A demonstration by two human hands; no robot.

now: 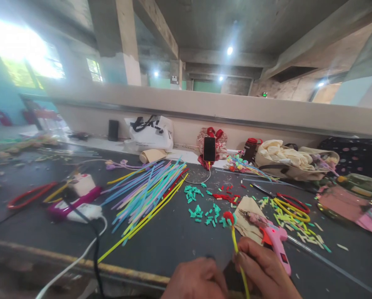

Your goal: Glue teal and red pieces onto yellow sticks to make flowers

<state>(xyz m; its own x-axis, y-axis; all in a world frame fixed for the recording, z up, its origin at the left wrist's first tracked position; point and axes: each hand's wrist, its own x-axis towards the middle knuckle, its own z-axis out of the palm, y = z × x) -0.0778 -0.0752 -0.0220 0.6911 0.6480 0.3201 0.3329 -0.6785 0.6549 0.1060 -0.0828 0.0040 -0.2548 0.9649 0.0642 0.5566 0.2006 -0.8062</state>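
Note:
My right hand (262, 268) pinches a yellow pipe cleaner stem (235, 241) between thumb and fingers. The stem stands nearly upright, topped by a small round red head (228, 218) with teal at its side. Low in the view and left of the stem, my left hand (195, 279) is closed with its fingers curled. What it holds, if anything, is hidden. A pink hot glue gun (276, 243) lies just beyond my right hand, its nozzle over a beige cloth (247, 211). Short teal pieces (198, 211) and red pieces (225, 197) are scattered beyond the red head.
Long coloured pipe cleaners (151, 193) lie in a bundle to the left, near a purple-and-white power strip (77, 205) with trailing cables. Scissors with yellow handles (290, 209) lie on the right among cut pieces. A phone (209, 148) stands at the back, left of a stuffed canvas bag (301, 170).

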